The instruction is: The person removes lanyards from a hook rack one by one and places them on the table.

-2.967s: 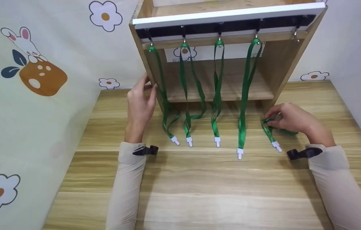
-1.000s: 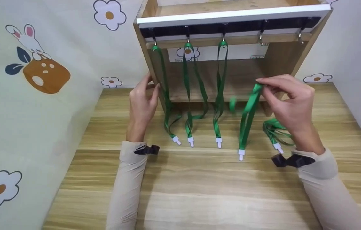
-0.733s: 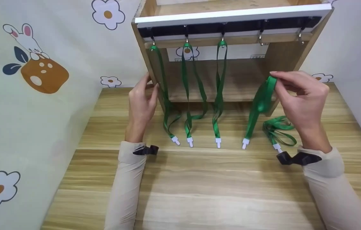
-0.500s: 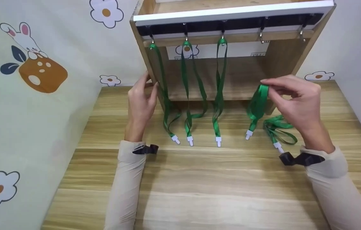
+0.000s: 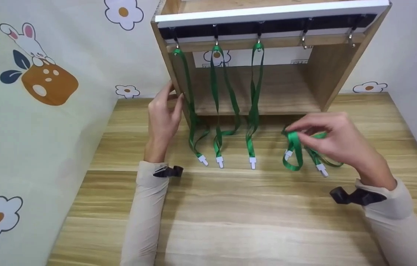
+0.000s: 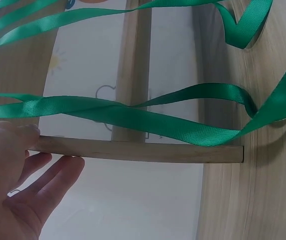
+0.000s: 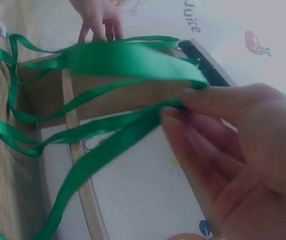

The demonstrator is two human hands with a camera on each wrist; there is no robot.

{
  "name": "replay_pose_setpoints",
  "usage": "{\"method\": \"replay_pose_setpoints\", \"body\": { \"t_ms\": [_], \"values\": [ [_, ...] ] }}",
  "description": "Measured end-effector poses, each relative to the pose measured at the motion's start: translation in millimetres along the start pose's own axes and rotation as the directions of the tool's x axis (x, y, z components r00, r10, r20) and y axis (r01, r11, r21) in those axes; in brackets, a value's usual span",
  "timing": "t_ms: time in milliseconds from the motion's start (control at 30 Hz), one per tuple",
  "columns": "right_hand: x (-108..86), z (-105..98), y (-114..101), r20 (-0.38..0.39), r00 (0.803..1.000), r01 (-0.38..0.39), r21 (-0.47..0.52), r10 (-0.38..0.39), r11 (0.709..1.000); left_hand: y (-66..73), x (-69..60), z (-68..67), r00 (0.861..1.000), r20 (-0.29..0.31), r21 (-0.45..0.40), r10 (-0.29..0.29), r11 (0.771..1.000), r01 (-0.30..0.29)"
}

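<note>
My left hand [image 5: 162, 116] holds the left side panel of a wooden shelf [image 5: 315, 77]; in the left wrist view the thumb and fingers lie on either side of the panel [image 6: 143, 151]. Between thumb and fingertips my right hand [image 5: 335, 138] pinches a green lanyard [image 5: 297, 151], which loops down near the tabletop with its white clip [image 5: 288, 154] below. Another lanyard [image 5: 315, 155] lies bunched on the table, partly behind this hand. Three more hang from hooks: the left one [image 5: 191, 111], the middle one [image 5: 214, 88] and the right one [image 5: 255, 107].
A black strip [image 5: 282, 26] with several metal hooks runs under the shelf's white front edge. The two rightmost hooks, one [image 5: 304, 41] beside the other [image 5: 351, 38], hold nothing. The wood-grain table [image 5: 230, 214] extends in front. Patterned walls [image 5: 94, 74] stand behind and beside.
My right hand has left the bunched lanyard, taken the fourth lanyard off its hook and lowered it, folding, towards the table beside the bunched one. My left hand stays on the shelf panel.
</note>
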State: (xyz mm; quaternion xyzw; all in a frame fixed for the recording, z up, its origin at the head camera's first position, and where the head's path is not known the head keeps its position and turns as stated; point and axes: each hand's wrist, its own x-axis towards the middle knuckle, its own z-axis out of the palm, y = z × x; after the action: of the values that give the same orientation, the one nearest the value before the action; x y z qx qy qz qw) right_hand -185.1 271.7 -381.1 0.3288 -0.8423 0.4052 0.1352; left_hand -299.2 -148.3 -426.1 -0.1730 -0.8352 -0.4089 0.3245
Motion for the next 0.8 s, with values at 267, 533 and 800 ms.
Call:
{"method": "replay_pose_setpoints", "body": {
  "t_ms": [267, 533, 800],
  "values": [
    [-1.0, 13, 2, 0.246, 0.969, -0.046, 0.032, 0.037, 0.998, -0.4, 0.1, -0.5, 1.000, 0.009, 0.015, 0.010, 1.000, -0.010],
    [2.8, 7, 20, 0.177, 0.968, -0.145, -0.173, 0.176, 0.974, 0.2, 1.0, -0.6, 1.000, 0.001, 0.000, 0.027, 1.000, -0.027],
    [1.7, -8, 35, 0.035, 0.977, -0.189, -0.305, 0.209, 0.933, -1.8, 1.6, 1.9, 1.000, -0.009, -0.030, 0.015, 0.999, -0.016]
  ]
}}
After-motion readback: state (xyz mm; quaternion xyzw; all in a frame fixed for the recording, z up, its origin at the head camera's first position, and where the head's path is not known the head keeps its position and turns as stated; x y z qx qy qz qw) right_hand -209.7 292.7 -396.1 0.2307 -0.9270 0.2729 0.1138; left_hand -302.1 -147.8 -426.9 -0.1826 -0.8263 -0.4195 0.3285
